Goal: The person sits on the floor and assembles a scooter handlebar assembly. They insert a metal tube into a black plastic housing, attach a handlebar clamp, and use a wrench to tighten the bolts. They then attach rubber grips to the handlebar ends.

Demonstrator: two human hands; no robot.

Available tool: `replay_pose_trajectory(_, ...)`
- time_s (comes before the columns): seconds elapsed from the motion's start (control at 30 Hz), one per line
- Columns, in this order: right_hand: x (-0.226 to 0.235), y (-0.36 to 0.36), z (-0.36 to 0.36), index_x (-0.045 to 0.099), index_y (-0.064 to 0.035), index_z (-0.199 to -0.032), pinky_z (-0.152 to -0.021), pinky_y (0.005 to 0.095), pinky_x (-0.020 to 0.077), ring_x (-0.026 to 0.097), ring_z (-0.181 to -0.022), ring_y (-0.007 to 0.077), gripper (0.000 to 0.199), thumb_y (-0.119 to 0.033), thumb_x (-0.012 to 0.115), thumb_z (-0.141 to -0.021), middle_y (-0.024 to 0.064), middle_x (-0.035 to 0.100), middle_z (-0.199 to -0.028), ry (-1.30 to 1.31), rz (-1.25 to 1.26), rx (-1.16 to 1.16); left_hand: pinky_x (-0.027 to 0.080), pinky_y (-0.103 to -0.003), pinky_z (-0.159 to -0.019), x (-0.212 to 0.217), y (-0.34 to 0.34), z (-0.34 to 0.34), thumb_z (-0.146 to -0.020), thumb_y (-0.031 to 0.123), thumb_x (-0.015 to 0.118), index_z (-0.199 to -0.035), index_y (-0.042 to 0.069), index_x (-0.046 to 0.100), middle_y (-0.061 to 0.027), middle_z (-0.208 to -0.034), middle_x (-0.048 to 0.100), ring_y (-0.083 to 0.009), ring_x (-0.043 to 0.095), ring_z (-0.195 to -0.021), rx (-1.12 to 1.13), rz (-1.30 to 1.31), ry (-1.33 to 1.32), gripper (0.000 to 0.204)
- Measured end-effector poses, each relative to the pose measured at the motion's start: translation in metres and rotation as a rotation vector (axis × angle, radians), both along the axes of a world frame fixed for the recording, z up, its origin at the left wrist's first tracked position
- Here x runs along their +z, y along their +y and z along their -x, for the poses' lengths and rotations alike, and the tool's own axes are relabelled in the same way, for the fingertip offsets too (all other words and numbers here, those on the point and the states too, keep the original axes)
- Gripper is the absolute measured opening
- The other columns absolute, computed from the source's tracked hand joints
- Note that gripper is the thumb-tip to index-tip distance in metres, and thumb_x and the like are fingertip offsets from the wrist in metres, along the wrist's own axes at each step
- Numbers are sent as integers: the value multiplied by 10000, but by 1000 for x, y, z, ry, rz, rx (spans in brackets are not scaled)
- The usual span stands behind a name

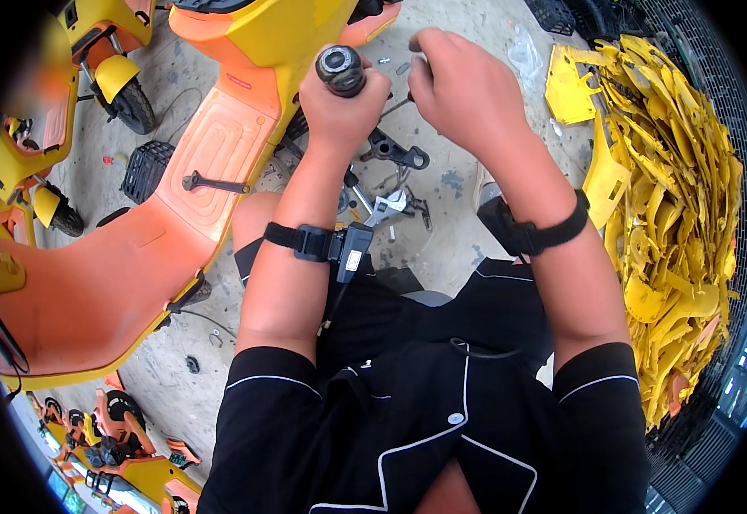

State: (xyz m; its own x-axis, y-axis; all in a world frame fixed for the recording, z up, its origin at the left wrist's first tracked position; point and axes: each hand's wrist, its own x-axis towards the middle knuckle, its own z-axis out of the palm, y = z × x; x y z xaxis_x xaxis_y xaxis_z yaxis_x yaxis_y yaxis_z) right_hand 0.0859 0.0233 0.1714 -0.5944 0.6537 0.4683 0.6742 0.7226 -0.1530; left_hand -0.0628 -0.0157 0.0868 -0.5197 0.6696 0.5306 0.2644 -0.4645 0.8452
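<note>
Concrete floor — left hand gripping handlebar grip, right hand fingers seemingly pinching — unclear what.

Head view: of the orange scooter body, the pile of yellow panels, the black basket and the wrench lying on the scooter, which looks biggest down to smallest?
1. Orange scooter body
2. Pile of yellow panels, though the fisheye rim makes this unsure
3. Black basket
4. Wrench

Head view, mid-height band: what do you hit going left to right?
Black basket → wrench on the orange scooter deck → left hand gripping the black handlebar grip → right hand → pile of yellow plastic panels.
</note>
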Motion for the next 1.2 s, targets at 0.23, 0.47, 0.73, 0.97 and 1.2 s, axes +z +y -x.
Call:
replay_pose_trajectory(0.23, -17, 41, 19, 655, -89, -960, -615, 446, 552, 671, -749, 360, 161, -79, 566, -826, 129, 696, -844, 209, -73, 112, 492, -266, -658, -1, 0, 2, -756, -33, 660, -813, 29, 598, -26, -765, 621, -102, 582, -697, -107, 39, -9, 104)
replay_pose_trajectory(0.47, 4, 63, 25, 683, -32, -923, -766, 464, 542, 670, -856, 404, 186, -126, 538, -854, 229, 689, -906, 268, 202, 102, 491, -256, -632, -7, 1, 9, -725, -12, 669, -774, 39, 594, -10, -723, 610, -89, 568, -660, -143, 21, -23, 103)
replay_pose_trajectory(0.73, 0, 91, 27, 710, -29, -868, -801, 475, 537, 672, -876, 416, 211, -134, 528, -847, 238, 689, -872, 255, 252, -3, 481, -237, -616, -3, 2, 7, -713, -23, 660, -766, 39, 597, 7, -721, 605, -67, 552, -638, -243, 17, -103, 104)
replay_pose_trajectory(0.97, -4, 110, 35, 730, -27, -869, -804, 475, 536, 675, -868, 427, 240, -138, 521, -832, 257, 688, -869, 263, 332, -2, 470, -224, -615, -7, -2, 14, -708, -37, 655, -790, 40, 597, 3, -739, 614, -52, 543, -632, -295, 54, -72, 127)
replay_pose_trajectory(1.2, -7, 132, 33, 734, -24, -861, -792, 466, 538, 680, -841, 422, 241, -136, 526, -815, 260, 689, -851, 275, 326, -33, 470, -235, -620, -4, 1, 10, -701, -41, 645, -779, 32, 594, -9, -747, 623, -64, 552, -638, -361, 14, -113, 118)
